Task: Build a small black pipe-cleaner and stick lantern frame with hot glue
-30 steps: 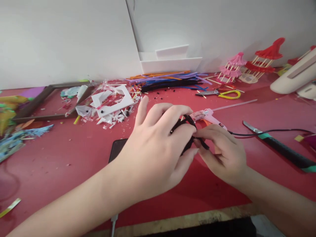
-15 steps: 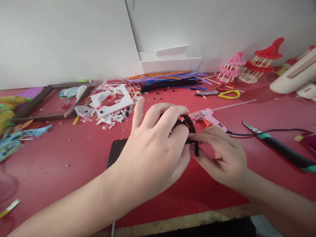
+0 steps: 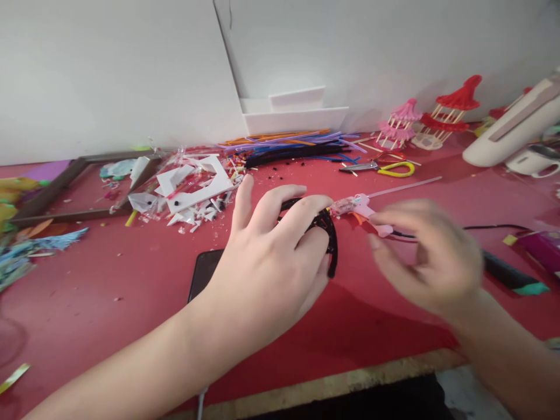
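Left hand [image 3: 271, 256] curled around black coil [image 3: 329, 233]

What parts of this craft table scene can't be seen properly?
Head view, the only one:
- Black pipe cleaner piece: mostly hidden under the left hand; its shape cannot be told.
- Right hand: motion-blurred, so its grip is unclear.
- Phone: half covered by the left wrist.
- Knife: blade hidden behind the right hand.

The left hand [image 3: 271, 256] holds a bent black fuzzy wire [image 3: 331, 236] while the blurry right hand [image 3: 426, 256] floats open beside it.
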Demonstrator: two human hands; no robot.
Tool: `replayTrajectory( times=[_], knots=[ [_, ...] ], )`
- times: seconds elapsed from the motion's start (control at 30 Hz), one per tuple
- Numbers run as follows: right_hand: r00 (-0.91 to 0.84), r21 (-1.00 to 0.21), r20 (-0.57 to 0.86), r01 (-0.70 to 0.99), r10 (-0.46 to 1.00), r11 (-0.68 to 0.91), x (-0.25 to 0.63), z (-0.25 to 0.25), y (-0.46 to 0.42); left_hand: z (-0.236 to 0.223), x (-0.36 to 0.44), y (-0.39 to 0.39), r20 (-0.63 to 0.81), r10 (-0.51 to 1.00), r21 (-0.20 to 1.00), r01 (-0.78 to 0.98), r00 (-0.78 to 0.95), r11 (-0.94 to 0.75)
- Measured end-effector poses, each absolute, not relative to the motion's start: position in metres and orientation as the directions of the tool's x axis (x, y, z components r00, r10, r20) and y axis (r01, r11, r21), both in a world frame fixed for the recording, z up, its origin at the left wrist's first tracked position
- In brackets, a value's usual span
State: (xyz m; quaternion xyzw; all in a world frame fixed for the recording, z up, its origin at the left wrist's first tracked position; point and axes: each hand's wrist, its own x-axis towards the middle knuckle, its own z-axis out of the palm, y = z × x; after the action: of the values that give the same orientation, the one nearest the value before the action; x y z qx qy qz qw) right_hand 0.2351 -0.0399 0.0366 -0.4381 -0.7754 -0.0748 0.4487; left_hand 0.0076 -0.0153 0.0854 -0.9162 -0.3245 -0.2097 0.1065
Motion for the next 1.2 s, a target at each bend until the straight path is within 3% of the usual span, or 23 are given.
replayTrajectory(
  times=[0.2,0.33,0.67,0.93,1.03,1.2],
  knots=[
    [0.050,-0.279,0.638,0.945,0.768,0.170,0.308,0.034,-0.046,0.087,0.005,-0.011,0.455,0.539,-0.046,0.623,0.709,-0.781],
    [0.149,-0.353,0.487,0.935,0.861,0.037,0.351,0.020,-0.020,0.086,0.003,-0.010,0.457,0.540,-0.025,0.617,0.707,-0.787],
    [-0.093,-0.178,0.190,0.976,0.977,0.128,0.394,0.007,0.148,0.087,-0.010,-0.014,0.445,0.559,0.056,0.601,0.700,-0.797],
    [-0.136,-0.040,-0.076,0.990,0.988,0.134,0.402,0.004,0.183,0.081,-0.012,-0.015,0.476,0.548,0.082,0.586,0.687,-0.806],
    [-0.125,0.065,-0.083,0.989,0.989,0.131,0.397,0.013,0.173,0.079,-0.013,-0.015,0.514,0.502,0.037,0.567,0.695,-0.823],
    [-0.080,0.201,0.069,0.977,0.994,0.065,0.396,0.048,0.145,0.077,-0.014,-0.015,0.523,0.481,0.018,0.555,0.704,-0.831]
  ],
)
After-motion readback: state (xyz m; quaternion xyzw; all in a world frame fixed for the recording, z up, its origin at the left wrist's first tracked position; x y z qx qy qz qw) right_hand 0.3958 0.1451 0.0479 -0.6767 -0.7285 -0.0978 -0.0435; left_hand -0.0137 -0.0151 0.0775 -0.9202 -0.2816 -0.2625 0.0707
